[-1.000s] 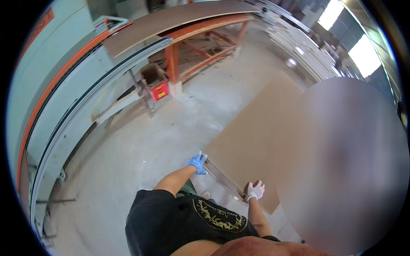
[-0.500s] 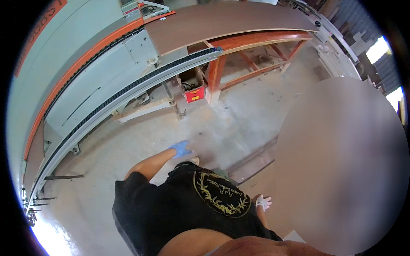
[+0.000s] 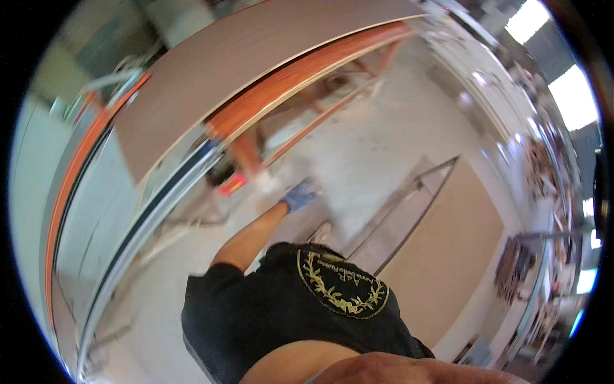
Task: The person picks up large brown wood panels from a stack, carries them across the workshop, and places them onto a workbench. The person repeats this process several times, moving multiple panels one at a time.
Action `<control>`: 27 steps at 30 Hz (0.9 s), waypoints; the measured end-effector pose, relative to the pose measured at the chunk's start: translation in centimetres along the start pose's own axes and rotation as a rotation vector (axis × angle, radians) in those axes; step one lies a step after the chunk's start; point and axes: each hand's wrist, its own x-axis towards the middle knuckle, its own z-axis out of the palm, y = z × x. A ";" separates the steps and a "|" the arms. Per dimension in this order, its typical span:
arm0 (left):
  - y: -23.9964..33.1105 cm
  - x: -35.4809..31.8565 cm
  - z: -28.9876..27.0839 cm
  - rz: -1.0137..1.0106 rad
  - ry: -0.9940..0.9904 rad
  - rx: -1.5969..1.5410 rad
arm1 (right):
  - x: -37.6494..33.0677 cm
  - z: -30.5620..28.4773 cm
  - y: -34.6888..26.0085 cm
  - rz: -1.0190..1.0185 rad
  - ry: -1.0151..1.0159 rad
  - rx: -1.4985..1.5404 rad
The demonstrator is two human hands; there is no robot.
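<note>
1. The big tan board (image 3: 448,256) lay flat, to the right of the person's left hand and farther right than the shirt.
2. A long, dusty brown strip (image 3: 400,221) ran along the board's left side, with a dark edge right beside it.
3. The left hand (image 3: 297,196), in a blue glove, was out over the floor (image 3: 371,147), left of the board and well apart from it. It was blurry, so I could not tell if its fingers were open or closed.
4. The right hand was out of sight, so I could not tell what it was doing.
5. The person's black shirt (image 3: 281,307), with a gold leaf ring on it, was at the board's near left side.
6. Farther off, to the board's upper left, stood an orange bench (image 3: 256,105). A wide brown sheet (image 3: 256,54) lay on top.
7. A small red box (image 3: 231,184) sat left of the board, near the bench leg.
8. A pale green machine (image 3: 83,217) stood farthest left of the board.
</note>
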 end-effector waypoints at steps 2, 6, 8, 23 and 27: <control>-4.1 6.8 -0.4 -0.027 0.156 -0.095 | 2.4 -1.6 -6.0 -0.083 -0.110 0.084; -13.2 19.7 -5.4 0.114 0.395 -0.412 | 7.0 -2.5 -23.3 -0.340 0.059 0.136; -9.3 24.4 -5.6 -0.042 0.388 -0.342 | 10.3 -1.9 -30.2 -0.393 0.208 0.184; 22.7 63.5 -11.1 -0.138 0.334 -0.873 | 36.1 -11.7 -62.0 -0.417 -0.232 0.480; 30.3 79.6 -5.7 -0.178 0.166 -0.898 | 49.8 -14.6 -60.3 -0.228 -0.207 0.272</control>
